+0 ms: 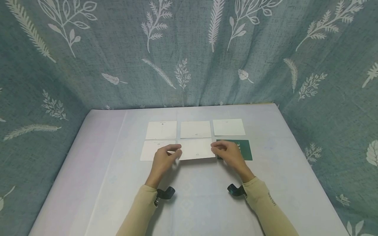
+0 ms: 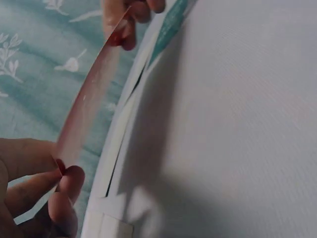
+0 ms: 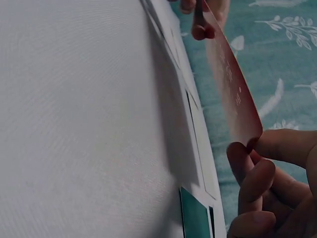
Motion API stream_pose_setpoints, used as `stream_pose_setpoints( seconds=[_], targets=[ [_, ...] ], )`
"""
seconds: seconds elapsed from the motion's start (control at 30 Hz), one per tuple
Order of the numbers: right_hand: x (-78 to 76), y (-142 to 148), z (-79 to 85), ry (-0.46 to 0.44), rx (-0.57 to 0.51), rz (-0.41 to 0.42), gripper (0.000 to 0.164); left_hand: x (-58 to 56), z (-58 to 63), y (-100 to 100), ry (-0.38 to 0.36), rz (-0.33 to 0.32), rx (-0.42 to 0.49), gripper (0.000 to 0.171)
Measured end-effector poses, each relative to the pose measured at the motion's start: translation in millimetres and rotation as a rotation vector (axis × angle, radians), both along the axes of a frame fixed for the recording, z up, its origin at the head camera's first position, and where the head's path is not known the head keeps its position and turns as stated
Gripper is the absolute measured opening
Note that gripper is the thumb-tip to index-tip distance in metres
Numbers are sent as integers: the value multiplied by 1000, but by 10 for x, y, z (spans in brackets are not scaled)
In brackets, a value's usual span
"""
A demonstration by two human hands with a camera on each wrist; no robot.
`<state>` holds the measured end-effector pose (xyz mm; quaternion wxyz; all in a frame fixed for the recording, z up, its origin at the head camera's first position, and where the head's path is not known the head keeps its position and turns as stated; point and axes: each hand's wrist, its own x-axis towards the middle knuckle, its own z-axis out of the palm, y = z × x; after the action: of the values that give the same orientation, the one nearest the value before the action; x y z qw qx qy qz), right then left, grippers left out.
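Observation:
Both hands hold one card (image 1: 196,149) by its opposite short ends, lifted above the table. Its upper face is white with a small mark; the wrist views show a reddish underside (image 3: 233,94) with pale lettering. My left hand (image 1: 164,159) pinches the left end between thumb and fingers, beside a white card (image 1: 151,151) lying on the table. At the right end, my right hand (image 1: 233,156) has the same kind of pinch, partly covering a dark green card (image 1: 245,150) with white print.
Behind the held card lie three white cards in a row: a left one (image 1: 161,130), a middle one (image 1: 195,129) and a right one (image 1: 228,127). The pale table (image 1: 189,206) is bordered by a leaf-patterned blue-green curtain (image 1: 189,39) at the back and sides.

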<state>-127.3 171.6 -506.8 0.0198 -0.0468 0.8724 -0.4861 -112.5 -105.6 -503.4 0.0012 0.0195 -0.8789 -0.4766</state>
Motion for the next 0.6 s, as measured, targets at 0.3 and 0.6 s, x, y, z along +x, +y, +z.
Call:
stream_pose_setpoints(
  seconds=[0.3,0.6],
  targets=[
    [62,-127,-65,189,-31,-115,23,44,-66,68,210,101,-136,21],
    [126,-189,-56,289,-73,-171,23,72,-65,79,283,160,-138,26]
  ],
)
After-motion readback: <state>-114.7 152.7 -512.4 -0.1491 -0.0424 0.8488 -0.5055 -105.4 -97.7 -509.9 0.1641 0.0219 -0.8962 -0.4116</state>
